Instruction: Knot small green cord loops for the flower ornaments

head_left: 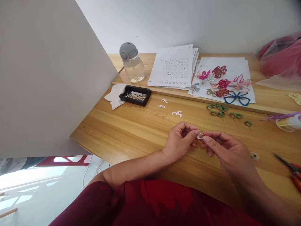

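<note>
A small white paper crescent (199,137) is pinched between my two hands above the wooden table. My left hand (180,141) grips its left side between thumb and fingers. On the right side, my right hand (227,149) holds it by thumb and forefinger. Beyond my hands lie several more white crescent cut-outs (176,114) in small groups. Farther right sit several green thread-wrapped crescents (218,108) with thin stems, some in clusters and one apart near my right hand.
A black tray (147,99) of beads rests by a white tissue (115,95). Behind stand a water bottle (134,67), printed sheets (170,67) and colourful thread flowers (222,84) on paper. Red-handled pliers (291,168) and a spool (290,122) lie at right. A grey panel (51,69) bounds the left.
</note>
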Demonstrator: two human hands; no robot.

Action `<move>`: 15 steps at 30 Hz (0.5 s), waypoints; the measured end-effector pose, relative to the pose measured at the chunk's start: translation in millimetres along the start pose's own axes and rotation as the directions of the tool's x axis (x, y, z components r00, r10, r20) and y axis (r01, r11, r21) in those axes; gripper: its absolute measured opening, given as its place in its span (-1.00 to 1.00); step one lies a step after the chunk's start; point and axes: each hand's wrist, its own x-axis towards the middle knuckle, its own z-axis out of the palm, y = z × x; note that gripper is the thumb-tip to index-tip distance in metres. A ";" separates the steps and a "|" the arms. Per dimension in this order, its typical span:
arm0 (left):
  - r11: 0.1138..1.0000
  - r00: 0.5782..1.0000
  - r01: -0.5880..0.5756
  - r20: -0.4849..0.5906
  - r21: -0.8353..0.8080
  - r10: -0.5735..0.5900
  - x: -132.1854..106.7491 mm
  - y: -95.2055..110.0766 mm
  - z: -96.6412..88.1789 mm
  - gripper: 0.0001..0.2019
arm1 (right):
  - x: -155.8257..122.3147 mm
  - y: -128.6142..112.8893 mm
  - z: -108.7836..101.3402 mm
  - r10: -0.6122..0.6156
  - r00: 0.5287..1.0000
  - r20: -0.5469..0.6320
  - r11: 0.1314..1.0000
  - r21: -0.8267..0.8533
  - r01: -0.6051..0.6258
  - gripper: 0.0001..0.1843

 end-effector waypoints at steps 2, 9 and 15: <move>1.000 1.000 0.014 0.018 0.001 -0.014 0.3 0.3 -0.6 -0.56 | 3.0 1.8 1.7 0.022 1.000 -0.006 1.000 0.005 -0.022 -0.62; 0.994 0.997 0.074 0.011 -0.084 -0.073 -0.8 -0.2 -1.6 -0.56 | 1.4 -8.1 11.6 0.080 0.996 -0.046 0.984 0.162 -0.071 -0.58; 0.987 0.993 0.119 0.021 -0.109 -0.117 -1.4 -1.9 -2.7 -0.59 | 1.0 -9.8 13.9 0.102 0.992 -0.078 0.973 0.217 -0.083 -0.56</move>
